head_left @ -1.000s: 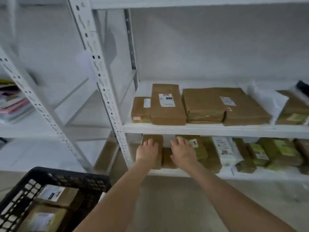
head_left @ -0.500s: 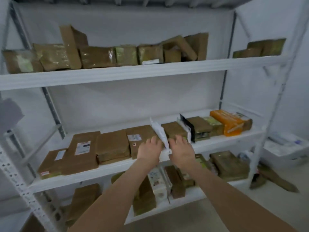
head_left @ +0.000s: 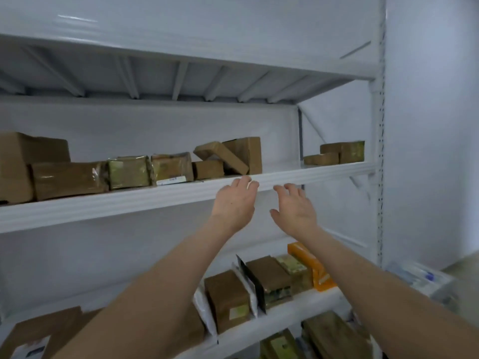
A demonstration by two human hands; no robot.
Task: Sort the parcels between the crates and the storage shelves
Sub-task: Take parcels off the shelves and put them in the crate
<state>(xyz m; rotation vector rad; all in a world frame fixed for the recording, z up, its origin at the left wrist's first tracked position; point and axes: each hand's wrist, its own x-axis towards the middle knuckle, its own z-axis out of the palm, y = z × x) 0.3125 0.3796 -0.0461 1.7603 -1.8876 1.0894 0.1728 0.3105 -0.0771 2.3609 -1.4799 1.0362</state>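
Both my hands are raised in front of the upper white shelf (head_left: pixel 129 200), at its front edge. My left hand (head_left: pixel 234 203) is open with fingertips at the shelf lip, just below a leaning brown parcel (head_left: pixel 243 154). My right hand (head_left: pixel 294 209) is open too, fingers spread, holding nothing. A row of brown and taped parcels (head_left: pixel 129 171) lies along that shelf. Two more parcels (head_left: pixel 337 152) sit at its right end. On the shelf below stand upright brown parcels (head_left: pixel 228 301), a white bag (head_left: pixel 204 309) and an orange parcel (head_left: pixel 311 265).
The shelf's perforated white upright (head_left: pixel 379 151) stands at the right, with a white wall beyond it. A white bundle (head_left: pixel 420 281) lies on the floor at lower right. The bare stretch of upper shelf (head_left: pixel 285 168) lies between the two parcel groups.
My view and both hands have risen from the lowest shelf, past the middle shelf, to the upper shelf. The black crate has left the view. The hands hold nothing throughout.
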